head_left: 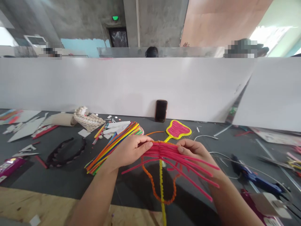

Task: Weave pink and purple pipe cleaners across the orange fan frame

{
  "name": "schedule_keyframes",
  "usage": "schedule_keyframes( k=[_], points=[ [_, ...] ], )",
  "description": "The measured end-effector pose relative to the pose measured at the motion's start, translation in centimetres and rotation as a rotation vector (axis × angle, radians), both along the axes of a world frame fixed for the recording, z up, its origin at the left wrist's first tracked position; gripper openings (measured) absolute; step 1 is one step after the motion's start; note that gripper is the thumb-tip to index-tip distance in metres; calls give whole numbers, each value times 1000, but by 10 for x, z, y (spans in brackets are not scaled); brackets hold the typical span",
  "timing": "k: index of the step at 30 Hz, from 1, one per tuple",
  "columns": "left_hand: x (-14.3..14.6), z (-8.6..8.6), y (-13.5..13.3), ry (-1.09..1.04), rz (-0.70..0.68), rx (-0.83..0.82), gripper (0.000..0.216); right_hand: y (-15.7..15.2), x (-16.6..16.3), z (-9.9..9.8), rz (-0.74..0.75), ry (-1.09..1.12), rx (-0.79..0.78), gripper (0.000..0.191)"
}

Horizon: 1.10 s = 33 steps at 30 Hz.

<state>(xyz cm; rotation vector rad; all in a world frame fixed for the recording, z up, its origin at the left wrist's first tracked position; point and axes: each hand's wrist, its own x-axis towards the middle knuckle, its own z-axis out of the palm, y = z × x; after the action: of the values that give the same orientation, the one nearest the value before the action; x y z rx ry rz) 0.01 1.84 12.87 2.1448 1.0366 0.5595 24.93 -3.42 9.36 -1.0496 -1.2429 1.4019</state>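
My left hand is closed, thumb and fingers pinching the left side of a row of pink pipe cleaners. At the right end of that row, my right hand pinches too, with several loose pink ends fanning out below it. The row lies across an orange twisted pipe-cleaner outline, whose lower loop hangs down. A yellow twisted stem runs down the middle toward me. Just beyond my hands lies a finished-looking pink piece with a yellow border.
Left of my hands lies a bundle of coloured pipe cleaners. A black headband-like ring and a beaded white swan-like figure are farther left. A phone leans on the white partition. A blue glue gun lies right.
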Motion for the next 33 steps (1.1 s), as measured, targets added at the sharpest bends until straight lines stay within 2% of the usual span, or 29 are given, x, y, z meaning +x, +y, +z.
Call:
schedule_keyframes(
  k=[3,6,9,11,13,17,20,22,26,33],
  points=[
    [2,-3,1,-114,9,-128,35,-2,-1,2,14,5,-10,37],
    [7,-4,0,-219,79,-243,32,-2,-2,0,36,45,-26,37],
    [12,-3,-2,-267,138,-291,28,-1,0,-2,67,78,-39,35],
    [14,-2,-4,-263,152,-248,26,4,5,2,70,64,-25,35],
    [15,-1,-6,-260,146,-201,27,12,10,11,87,4,6,43],
    [17,0,-13,-259,148,-122,30,31,12,43,254,-291,41,64],
    [17,2,-19,-238,163,-21,29,36,-1,66,445,-551,41,59],
    [17,4,-23,-217,167,25,28,35,-11,75,521,-662,20,52],
    [14,9,-24,-204,162,70,26,31,-22,75,508,-705,22,43],
    [14,2,-16,-181,178,127,20,42,-21,55,498,-627,90,38]
  ],
)
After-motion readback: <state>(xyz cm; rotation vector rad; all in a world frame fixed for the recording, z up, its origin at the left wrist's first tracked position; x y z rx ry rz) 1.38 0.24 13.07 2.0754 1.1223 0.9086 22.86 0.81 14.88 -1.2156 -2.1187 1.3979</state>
